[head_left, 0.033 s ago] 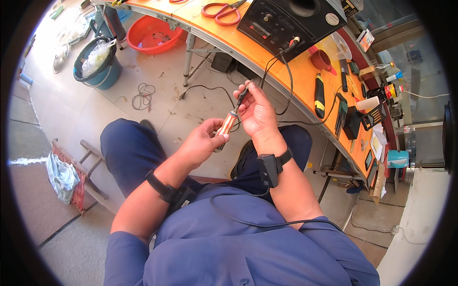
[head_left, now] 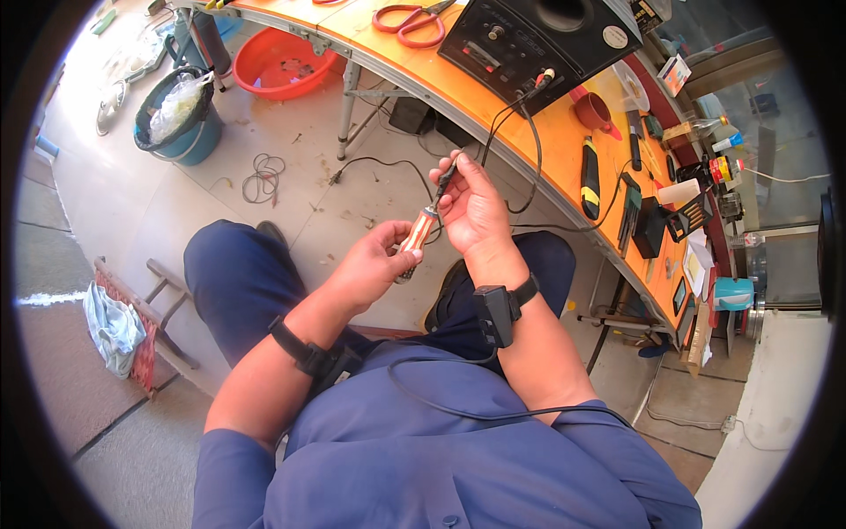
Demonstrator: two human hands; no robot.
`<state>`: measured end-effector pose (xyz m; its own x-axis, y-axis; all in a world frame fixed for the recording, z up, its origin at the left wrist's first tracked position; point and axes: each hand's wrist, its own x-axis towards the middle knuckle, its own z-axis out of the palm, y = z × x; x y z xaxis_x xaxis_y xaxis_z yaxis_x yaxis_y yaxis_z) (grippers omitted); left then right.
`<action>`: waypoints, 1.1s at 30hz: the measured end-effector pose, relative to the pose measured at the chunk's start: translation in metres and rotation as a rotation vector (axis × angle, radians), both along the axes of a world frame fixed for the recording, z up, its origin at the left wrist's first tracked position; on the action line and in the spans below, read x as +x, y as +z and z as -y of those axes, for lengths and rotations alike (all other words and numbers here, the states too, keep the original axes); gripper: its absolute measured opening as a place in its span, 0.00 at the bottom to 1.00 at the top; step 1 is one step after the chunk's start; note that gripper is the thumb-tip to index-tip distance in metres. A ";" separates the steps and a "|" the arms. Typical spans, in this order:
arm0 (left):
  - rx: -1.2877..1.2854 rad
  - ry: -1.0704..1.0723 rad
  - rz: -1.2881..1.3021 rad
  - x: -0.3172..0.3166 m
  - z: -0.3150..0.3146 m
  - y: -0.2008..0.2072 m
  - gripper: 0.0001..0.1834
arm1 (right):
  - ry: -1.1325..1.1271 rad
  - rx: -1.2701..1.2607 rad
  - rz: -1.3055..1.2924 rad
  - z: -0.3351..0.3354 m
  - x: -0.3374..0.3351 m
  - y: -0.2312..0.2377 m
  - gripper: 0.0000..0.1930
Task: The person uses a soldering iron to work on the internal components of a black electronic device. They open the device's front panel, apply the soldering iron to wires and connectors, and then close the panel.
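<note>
My left hand (head_left: 370,264) is closed round the red-and-cream striped handle of a screwdriver (head_left: 417,234). Its metal shaft points up to a black cable connector (head_left: 448,180), which the fingers of my right hand (head_left: 476,212) pinch. Shaft and connector seem to meet, but the exact contact is too small to make out. Both hands are above the floor, between my knees and the table edge. Black cables hang near my right hand, and some run up to the back of a black speaker (head_left: 520,66) on the table.
The orange table (head_left: 551,159) curves along the front and right, carrying red-handled scissors (head_left: 410,26), a yellow-black utility knife (head_left: 589,181) and a red cup (head_left: 593,111). A red basin (head_left: 280,86), a lined blue bucket (head_left: 189,145) and a coiled wire (head_left: 263,180) lie on the floor. A stool (head_left: 145,322) stands left.
</note>
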<state>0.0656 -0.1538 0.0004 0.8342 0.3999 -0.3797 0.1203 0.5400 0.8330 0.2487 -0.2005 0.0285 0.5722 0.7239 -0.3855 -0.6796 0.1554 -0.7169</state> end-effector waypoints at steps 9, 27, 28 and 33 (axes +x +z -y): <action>-0.030 0.044 0.024 -0.005 -0.006 -0.008 0.24 | 0.050 -0.003 0.038 -0.016 -0.006 -0.003 0.08; -0.028 0.093 0.058 -0.011 -0.009 -0.013 0.24 | 0.065 0.010 0.053 -0.027 -0.017 0.004 0.07; -0.034 0.095 0.061 -0.011 -0.008 -0.013 0.24 | 0.069 0.009 0.055 -0.026 -0.017 0.004 0.07; -0.036 0.102 0.064 -0.011 -0.008 -0.014 0.24 | 0.077 0.013 0.061 -0.026 -0.017 0.004 0.07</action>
<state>0.0549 -0.1458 -0.0139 0.8130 0.4712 -0.3422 0.0101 0.5762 0.8173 0.2320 -0.1750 0.0329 0.5364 0.7714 -0.3423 -0.6453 0.1135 -0.7554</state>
